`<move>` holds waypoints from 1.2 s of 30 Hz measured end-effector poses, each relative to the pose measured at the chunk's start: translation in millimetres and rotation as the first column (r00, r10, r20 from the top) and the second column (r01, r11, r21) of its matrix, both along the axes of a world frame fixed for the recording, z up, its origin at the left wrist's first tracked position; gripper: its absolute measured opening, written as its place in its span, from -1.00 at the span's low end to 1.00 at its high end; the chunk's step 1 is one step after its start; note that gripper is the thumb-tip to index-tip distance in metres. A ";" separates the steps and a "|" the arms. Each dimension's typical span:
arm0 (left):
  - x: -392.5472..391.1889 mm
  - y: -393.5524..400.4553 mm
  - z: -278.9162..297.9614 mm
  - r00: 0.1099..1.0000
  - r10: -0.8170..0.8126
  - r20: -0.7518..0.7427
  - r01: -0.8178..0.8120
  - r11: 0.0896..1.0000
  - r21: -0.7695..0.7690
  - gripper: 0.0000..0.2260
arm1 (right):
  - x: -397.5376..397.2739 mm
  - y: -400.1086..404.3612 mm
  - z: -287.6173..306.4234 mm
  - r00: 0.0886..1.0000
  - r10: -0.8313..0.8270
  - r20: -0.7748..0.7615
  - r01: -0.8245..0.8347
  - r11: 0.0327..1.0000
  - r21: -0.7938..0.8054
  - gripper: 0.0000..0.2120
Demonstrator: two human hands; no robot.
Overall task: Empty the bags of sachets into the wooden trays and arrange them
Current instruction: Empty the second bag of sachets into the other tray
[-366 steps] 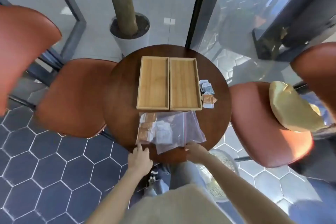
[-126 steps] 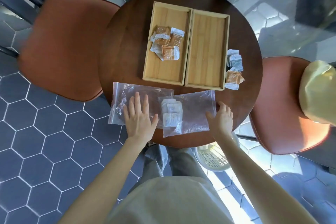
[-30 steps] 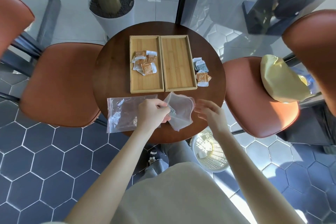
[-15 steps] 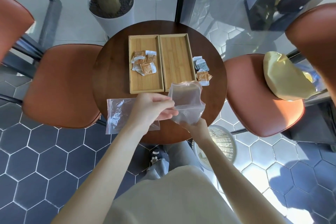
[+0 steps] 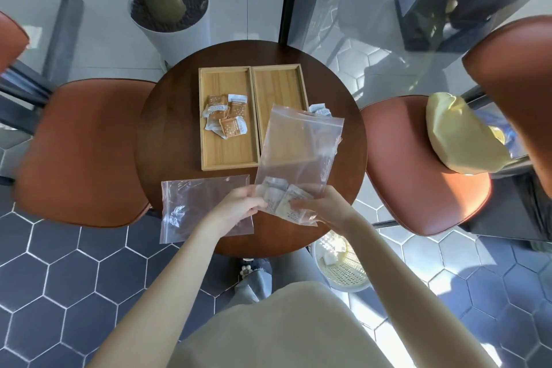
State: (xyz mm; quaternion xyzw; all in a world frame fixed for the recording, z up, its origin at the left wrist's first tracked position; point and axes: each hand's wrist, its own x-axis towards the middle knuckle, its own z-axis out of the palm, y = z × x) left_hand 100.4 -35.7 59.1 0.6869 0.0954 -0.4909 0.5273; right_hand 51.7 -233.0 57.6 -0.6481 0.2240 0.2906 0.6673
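Both hands hold a clear zip bag (image 5: 298, 146) above the table's near side, its sealed mouth pointing away over the right wooden tray (image 5: 279, 89). My left hand (image 5: 239, 207) pinches the bag's near left corner. My right hand (image 5: 324, 206) grips the near right end, where white sachets (image 5: 282, 199) bunch inside. The left wooden tray (image 5: 228, 146) holds several orange and white sachets (image 5: 227, 115). The right tray's visible part is bare. An empty clear bag (image 5: 194, 203) lies flat on the table at the near left.
A few loose sachets (image 5: 320, 109) lie on the round dark table (image 5: 164, 128) right of the trays, mostly hidden by the held bag. Orange chairs stand left and right, the right one bearing a yellow bundle (image 5: 460, 134). A white basket (image 5: 343, 266) sits on the floor.
The bag with white sachets has been lifted from the table and turned over, mouth now pointing away over the right tray. My right hand moved from beneath it to its near end.
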 end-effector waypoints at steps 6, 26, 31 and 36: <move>29.6 -13.7 -13.3 0.987 0.147 -0.059 -0.150 0.988 -0.046 -0.68 | 40.2 -20.6 -10.7 0.988 -0.078 -0.137 0.083 0.996 0.030 -0.72; 130.7 -70.5 -33.0 0.842 0.518 -0.154 -0.520 0.854 0.028 -0.77 | 159.9 -48.8 -25.9 0.886 -0.379 -0.269 0.420 0.900 0.117 -0.68; 130.0 -75.8 -22.1 0.819 0.548 -0.169 -0.560 0.828 -0.029 -0.79 | 160.6 -54.0 -17.1 0.858 -0.420 -0.295 0.482 0.857 0.183 -0.70; 131.9 -80.9 -0.9 0.814 0.575 -0.089 -0.580 0.813 -0.051 -0.78 | 158.9 -58.9 -4.9 0.844 -0.452 -0.287 0.526 0.801 0.285 -0.68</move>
